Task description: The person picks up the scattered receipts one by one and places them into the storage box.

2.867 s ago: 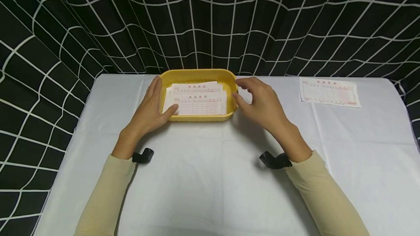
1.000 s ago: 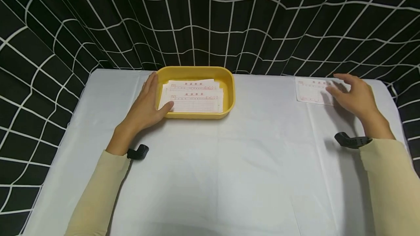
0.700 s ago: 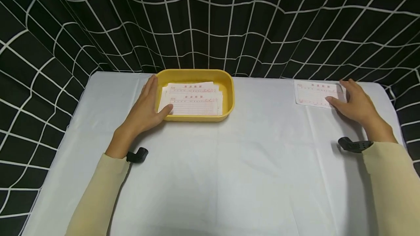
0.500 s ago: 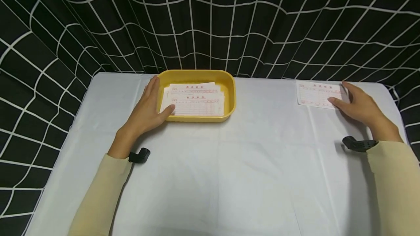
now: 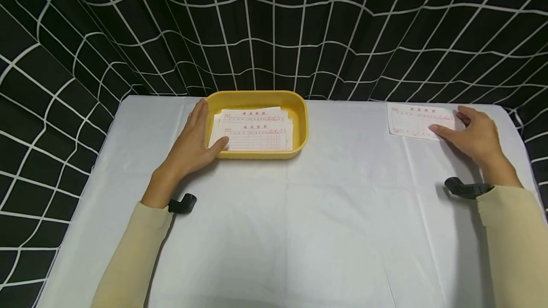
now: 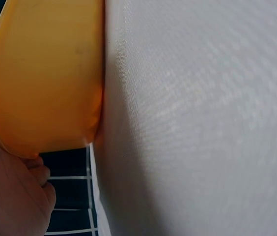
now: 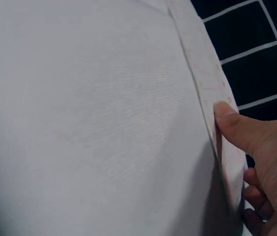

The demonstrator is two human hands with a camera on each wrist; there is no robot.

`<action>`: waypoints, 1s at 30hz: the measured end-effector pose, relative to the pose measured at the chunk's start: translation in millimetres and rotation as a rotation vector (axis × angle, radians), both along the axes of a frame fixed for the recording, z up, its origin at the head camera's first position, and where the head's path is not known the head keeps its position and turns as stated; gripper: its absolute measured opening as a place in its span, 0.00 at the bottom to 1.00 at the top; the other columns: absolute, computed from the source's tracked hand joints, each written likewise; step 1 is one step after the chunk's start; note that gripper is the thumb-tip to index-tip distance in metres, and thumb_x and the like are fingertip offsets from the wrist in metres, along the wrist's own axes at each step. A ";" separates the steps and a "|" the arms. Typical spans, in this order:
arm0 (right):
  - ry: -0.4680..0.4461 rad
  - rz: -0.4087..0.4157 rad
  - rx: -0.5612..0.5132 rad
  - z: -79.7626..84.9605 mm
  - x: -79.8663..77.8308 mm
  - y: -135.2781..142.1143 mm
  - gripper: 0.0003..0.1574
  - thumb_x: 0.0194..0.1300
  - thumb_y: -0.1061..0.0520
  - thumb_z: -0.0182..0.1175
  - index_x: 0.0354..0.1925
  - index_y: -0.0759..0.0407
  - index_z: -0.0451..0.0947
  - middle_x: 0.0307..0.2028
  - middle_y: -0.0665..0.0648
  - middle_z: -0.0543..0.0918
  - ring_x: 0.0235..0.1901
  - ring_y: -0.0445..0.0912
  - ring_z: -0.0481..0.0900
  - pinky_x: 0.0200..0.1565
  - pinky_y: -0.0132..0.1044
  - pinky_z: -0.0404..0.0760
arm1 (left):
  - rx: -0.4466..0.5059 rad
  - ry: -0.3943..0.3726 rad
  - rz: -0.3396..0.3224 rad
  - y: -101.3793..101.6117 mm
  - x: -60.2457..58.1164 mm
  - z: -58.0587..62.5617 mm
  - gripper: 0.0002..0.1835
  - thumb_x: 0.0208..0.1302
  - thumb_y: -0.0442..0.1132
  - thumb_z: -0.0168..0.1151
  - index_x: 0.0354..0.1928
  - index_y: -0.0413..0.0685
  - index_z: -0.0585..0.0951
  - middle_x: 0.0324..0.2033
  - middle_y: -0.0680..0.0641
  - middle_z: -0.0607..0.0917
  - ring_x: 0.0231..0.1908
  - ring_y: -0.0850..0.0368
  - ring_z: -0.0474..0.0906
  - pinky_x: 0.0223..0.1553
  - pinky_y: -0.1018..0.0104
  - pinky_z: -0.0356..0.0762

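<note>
A yellow plastic tray (image 5: 299, 132) stands at the back of the table with printed receipt slips (image 5: 257, 139) lying in it, overlapping. My left hand (image 5: 188, 144) holds the tray's left end, its thumb over the near rim and its fingers along the outer side. The tray's wall (image 6: 45, 83) fills much of the left wrist view. At the back right, my right hand (image 5: 475, 134) pinches the right end of a single receipt slip (image 5: 413, 120). Its thumb lies on top and its other fingers are curled at the edge. In the right wrist view the slip (image 7: 205, 81) is slightly raised near the thumb.
A white cloth (image 5: 282, 232) covers the table and has shallow creases. Black curtain with a white grid (image 5: 274, 27) rises behind the table's back edge and along the sides. A black strap device (image 5: 183, 203) sits on the left wrist, another (image 5: 466, 189) on the right.
My right hand has moved from the tray's right end to the loose slip, and its fingers have closed on the slip's right edge. My left hand has stayed at the tray.
</note>
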State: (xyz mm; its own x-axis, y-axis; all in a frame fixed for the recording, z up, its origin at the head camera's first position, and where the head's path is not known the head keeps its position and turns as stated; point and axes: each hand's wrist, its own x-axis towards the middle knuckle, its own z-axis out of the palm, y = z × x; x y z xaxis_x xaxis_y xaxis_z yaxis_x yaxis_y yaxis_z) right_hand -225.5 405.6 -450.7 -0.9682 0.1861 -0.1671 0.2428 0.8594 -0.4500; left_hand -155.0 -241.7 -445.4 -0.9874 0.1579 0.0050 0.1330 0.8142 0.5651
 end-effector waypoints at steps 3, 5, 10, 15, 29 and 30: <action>-0.019 0.040 -0.012 -0.9 0.0 2.9 0.68 0.72 0.27 0.57 0.85 0.63 0.37 0.83 0.76 0.42 0.82 0.75 0.41 0.78 0.74 0.46 | -0.005 -0.006 0.001 0.9 0.8 0.5 0.57 0.72 0.60 0.59 0.86 0.47 0.37 0.87 0.45 0.39 0.87 0.43 0.40 0.84 0.39 0.46; -0.038 0.067 -0.016 -2.0 0.1 4.9 0.69 0.72 0.25 0.55 0.85 0.61 0.34 0.83 0.75 0.39 0.82 0.75 0.39 0.78 0.74 0.44 | -0.009 -0.009 0.000 1.3 1.6 1.2 0.57 0.72 0.61 0.59 0.86 0.46 0.37 0.87 0.45 0.39 0.87 0.43 0.39 0.84 0.39 0.46; -0.046 0.056 -0.006 -1.9 1.9 3.4 0.70 0.71 0.23 0.55 0.86 0.58 0.33 0.82 0.75 0.43 0.81 0.76 0.42 0.77 0.75 0.47 | -0.007 -0.007 0.000 0.6 2.9 2.5 0.56 0.72 0.60 0.58 0.86 0.46 0.37 0.87 0.45 0.39 0.87 0.43 0.40 0.84 0.39 0.47; 0.015 0.008 0.003 5.3 6.2 -2.7 0.66 0.72 0.31 0.62 0.86 0.60 0.39 0.82 0.75 0.49 0.81 0.76 0.48 0.77 0.74 0.51 | 0.004 -0.002 -0.003 1.9 1.4 1.5 0.56 0.72 0.60 0.59 0.86 0.47 0.37 0.87 0.45 0.40 0.87 0.43 0.40 0.84 0.39 0.48; 0.155 -0.035 0.027 6.8 27.1 -15.4 0.36 0.80 0.47 0.52 0.73 0.70 0.71 0.63 0.78 0.79 0.51 0.50 0.82 0.48 0.34 0.78 | -0.005 -0.018 0.002 2.9 0.9 0.8 0.56 0.72 0.61 0.58 0.86 0.47 0.36 0.87 0.47 0.38 0.87 0.45 0.39 0.85 0.41 0.47; 0.142 -0.032 0.022 5.2 29.1 -17.4 0.39 0.80 0.45 0.50 0.75 0.69 0.67 0.66 0.78 0.76 0.59 0.60 0.80 0.55 0.43 0.80 | -0.002 -0.015 0.001 2.8 0.8 0.6 0.56 0.73 0.61 0.58 0.86 0.47 0.36 0.87 0.46 0.38 0.87 0.46 0.39 0.85 0.41 0.47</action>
